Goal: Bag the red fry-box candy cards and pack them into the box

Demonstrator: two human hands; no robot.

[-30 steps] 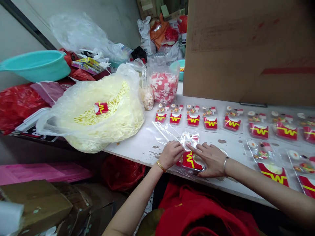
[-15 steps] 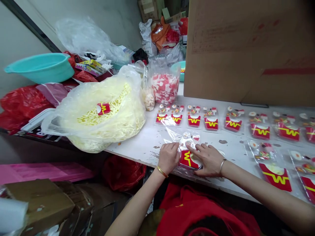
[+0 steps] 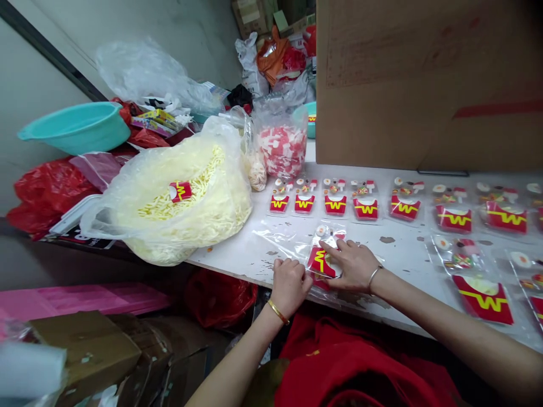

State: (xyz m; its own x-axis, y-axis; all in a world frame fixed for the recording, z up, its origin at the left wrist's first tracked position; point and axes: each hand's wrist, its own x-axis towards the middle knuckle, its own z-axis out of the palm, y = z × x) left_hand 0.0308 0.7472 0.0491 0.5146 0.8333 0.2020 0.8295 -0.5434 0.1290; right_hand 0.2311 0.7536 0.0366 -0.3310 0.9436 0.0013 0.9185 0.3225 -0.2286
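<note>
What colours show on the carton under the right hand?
The carton is mainly red, with a yellow zigzag; the head view shows it.

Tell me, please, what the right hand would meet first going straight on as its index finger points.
Probably the clear film just left of the pack, though depth is unclear.

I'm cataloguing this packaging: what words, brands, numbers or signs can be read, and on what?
"W", yellow: on the red holder at the right hand.
"W", yellow: on the packs in rows.
"W", yellow: on the bagged holder.
Too blurred to read: white lettering on the black panel; faded print on the carton.
</note>
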